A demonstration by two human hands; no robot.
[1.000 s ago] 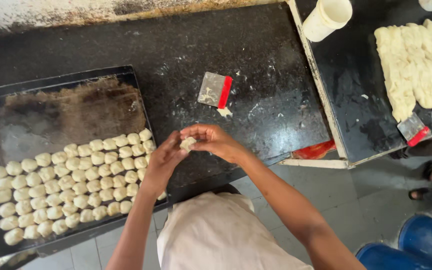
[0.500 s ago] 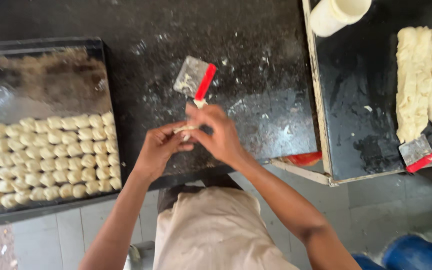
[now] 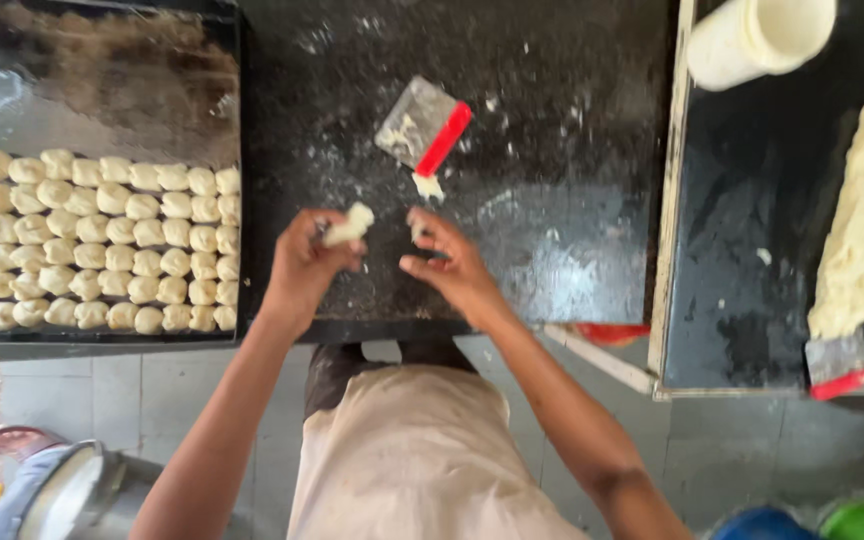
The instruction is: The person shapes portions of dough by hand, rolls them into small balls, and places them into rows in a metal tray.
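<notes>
Where tray [image 3: 235,120] edges, left hand [image 3: 304,268] pinches dough [image 3: 350,224].

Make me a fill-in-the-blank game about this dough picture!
1. The left hand holds a small piece of ____.
2. The scraper on the counter has a ____ handle.
3. The rows of dough balls sit on a dark ____.
4. The white cup stands to the person's ____ side.

Missing words: dough; red; tray; right
</notes>
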